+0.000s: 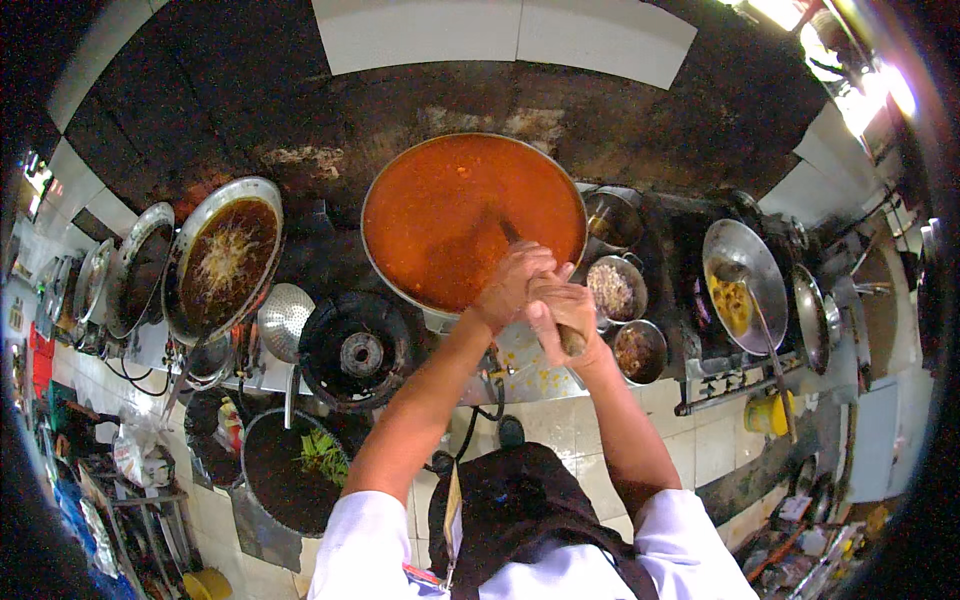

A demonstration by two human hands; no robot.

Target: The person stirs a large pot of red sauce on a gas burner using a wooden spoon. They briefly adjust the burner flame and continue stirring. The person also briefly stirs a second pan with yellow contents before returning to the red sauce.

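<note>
A large round pot (pixel 420 202) full of thick orange-red sauce sits before me. My left hand (pixel 517 281) grips the wooden handle (pixel 571 341) of a stirring tool, towards the pot's near right edge. Just beside it, my right hand (pixel 566 311) is closed on the same handle, close to its butt end. The shaft slants down into the sauce, which hides the tool's lower end. Right of the pot stand a small pot of dark liquid (pixel 613 217), a metal pot of chopped pale pieces (pixel 615 289) and a bowl of brown food (pixel 639 352).
Leftward are a wide pan of frothing oil (pixel 229 255), a perforated skimmer (pixel 286 322) and a bare burner (pixel 362 354). A dark tub with green leaves (pixel 324 456) stands below. To the right, a wok (pixel 757 262) holds yellow food and a long-handled ladle (pixel 765 330).
</note>
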